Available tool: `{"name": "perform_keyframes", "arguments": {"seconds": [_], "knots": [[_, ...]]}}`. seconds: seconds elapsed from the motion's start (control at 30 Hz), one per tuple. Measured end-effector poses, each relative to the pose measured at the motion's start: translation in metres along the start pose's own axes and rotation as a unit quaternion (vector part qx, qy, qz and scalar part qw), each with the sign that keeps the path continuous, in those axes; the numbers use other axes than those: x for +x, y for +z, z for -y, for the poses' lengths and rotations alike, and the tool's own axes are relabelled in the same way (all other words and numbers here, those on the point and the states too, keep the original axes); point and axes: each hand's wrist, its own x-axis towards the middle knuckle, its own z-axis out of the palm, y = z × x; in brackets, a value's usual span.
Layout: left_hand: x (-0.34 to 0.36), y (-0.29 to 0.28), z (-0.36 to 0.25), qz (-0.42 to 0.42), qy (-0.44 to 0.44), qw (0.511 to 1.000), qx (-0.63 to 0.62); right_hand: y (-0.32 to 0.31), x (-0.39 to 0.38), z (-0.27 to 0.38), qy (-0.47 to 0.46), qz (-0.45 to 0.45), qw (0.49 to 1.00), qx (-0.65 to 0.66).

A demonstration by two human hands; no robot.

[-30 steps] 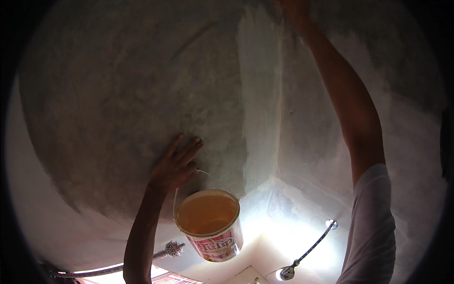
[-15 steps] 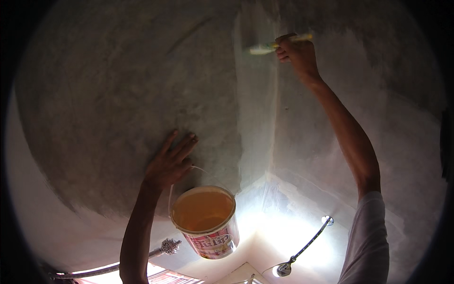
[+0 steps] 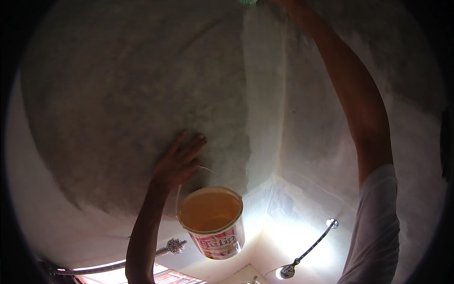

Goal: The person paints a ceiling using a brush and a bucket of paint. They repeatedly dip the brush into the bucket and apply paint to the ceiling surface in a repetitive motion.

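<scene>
My left hand (image 3: 176,163) lies against the dark grey wall (image 3: 118,94), some fingers stretched out on it. From that hand a round bucket (image 3: 220,241) with printed sides hangs by its thin handle, tilted toward me. Orange-brown liquid or bucket wall shows inside it; I cannot tell which. At the top edge of the picture my right hand (image 3: 289,4) is partly cut off, gripping a paintbrush (image 3: 248,1) of which only a greenish end shows. Beneath the brush a paler coated strip (image 3: 265,94) runs along the corner where two walls meet.
A light bulb in a holder (image 3: 286,271) hangs on a dark cord from a round fitting (image 3: 332,223) at lower right, glaring brightly. Lower left, a rod with an ornate knob (image 3: 174,246) juts out above a bright window with a grille (image 3: 179,277).
My right hand has moved up along the corner with the paintbrush, to the picture's top edge. The left hand and bucket appear slightly further right, as does the whole scene.
</scene>
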Motion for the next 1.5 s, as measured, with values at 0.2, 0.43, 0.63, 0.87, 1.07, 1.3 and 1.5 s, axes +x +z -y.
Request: {"name": "perform_keyframes", "arguments": {"seconds": [0.2,0.43,0.63,0.87,1.07,1.3,1.5], "knots": [[0.002,0.003,-0.002,0.008,0.011,1.000,0.013,0.002,-0.027,-0.026,-0.095,-0.067,0.992,0.053],[0.001,0.007,0.000,-0.004,0.002,1.000,-0.018,-0.015,-0.139,-0.058,-0.059,-0.031,0.998,-0.010],[-0.002,0.009,0.000,0.012,0.003,1.000,-0.007,-0.021,-0.259,-0.072,0.030,-0.037,0.999,0.000],[-0.001,0.007,-0.001,0.028,-0.002,0.999,-0.019,-0.028,-0.400,-0.085,0.133,-0.029,0.991,-0.003],[0.003,0.008,0.001,0.041,-0.006,0.999,-0.026,-0.044,-0.495,-0.094,0.180,-0.010,0.980,-0.083],[0.002,0.008,-0.001,0.021,-0.003,1.000,-0.008,-0.057,-0.446,-0.107,0.242,-0.015,0.969,-0.048],[0.007,0.001,-0.003,0.037,-0.005,0.999,-0.006,-0.053,-0.294,-0.090,0.137,-0.023,0.988,-0.063]]}}
